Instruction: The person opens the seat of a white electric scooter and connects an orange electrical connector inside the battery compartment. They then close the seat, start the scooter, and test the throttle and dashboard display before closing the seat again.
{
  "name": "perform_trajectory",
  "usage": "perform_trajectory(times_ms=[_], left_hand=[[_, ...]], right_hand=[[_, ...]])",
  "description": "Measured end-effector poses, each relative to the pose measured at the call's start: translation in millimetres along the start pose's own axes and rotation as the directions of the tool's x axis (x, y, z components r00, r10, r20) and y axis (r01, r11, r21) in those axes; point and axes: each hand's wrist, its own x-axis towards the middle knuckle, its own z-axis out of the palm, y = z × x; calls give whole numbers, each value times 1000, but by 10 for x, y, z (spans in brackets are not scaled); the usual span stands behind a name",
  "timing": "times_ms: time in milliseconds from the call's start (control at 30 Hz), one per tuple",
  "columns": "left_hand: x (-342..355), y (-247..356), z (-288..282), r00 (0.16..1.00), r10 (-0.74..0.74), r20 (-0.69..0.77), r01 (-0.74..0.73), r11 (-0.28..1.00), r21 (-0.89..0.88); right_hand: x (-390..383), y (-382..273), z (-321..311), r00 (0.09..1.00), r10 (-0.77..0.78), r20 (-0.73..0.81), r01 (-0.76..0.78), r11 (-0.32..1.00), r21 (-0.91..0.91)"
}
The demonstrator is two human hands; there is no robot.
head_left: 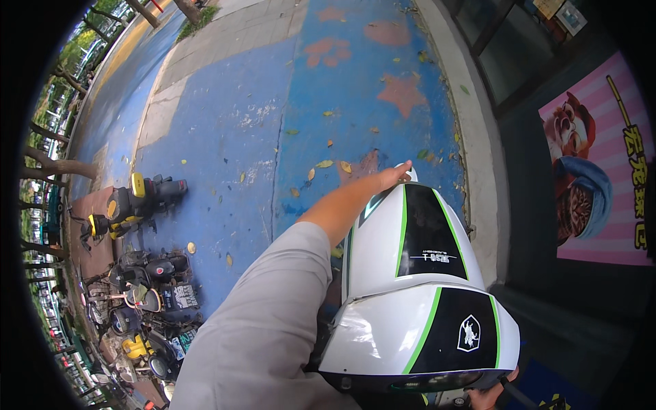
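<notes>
My left hand (400, 174): at far end of white-and-black shell (424, 301), I cannot tell the fingers' grip | my right hand (486, 398): by its near corner, partly hidden, grip unclear | shell: between my fingers, inside unseen

Outdoor street frontage, indicated by the blue painted pavement (225, 130): parked scooters (137, 198) and trees (72, 167) line its left; a pink poster (618, 143) is mounted right.

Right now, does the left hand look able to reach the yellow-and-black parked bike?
Probably not: the left hand is at the white bodywork's far end, with blue pavement between it and the bike.
</notes>
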Motion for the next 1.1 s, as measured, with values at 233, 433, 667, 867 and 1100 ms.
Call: perform_trajectory(times_ms=[233, 433, 667, 867, 1100], left_hand=[[99, -64, -111, 1000, -12, 20, 13, 999, -44], [-43, 202, -161, 997, -5, 77, 9, 998, -54], [-200, 219, -153, 987, -73, 146, 82, 995, -56], [-649, 631, -137, 976, -168, 136, 142, 973, 183], [-2525, 1968, -259, 976, -129, 174, -2, 799, 602]], right_hand=[[184, -514, 89, 946, -218, -242, 186, 971, -148], [28, -734, 45, 987, -136, -80, 125, 983, -132], [113, -473, -20, 987, -156, -29, 150, 979, -140], [131, -836, 14, 881, -399, -254, 333, 905, -264], [238, -624, 21, 790, -572, -221, 434, 776, -457]])
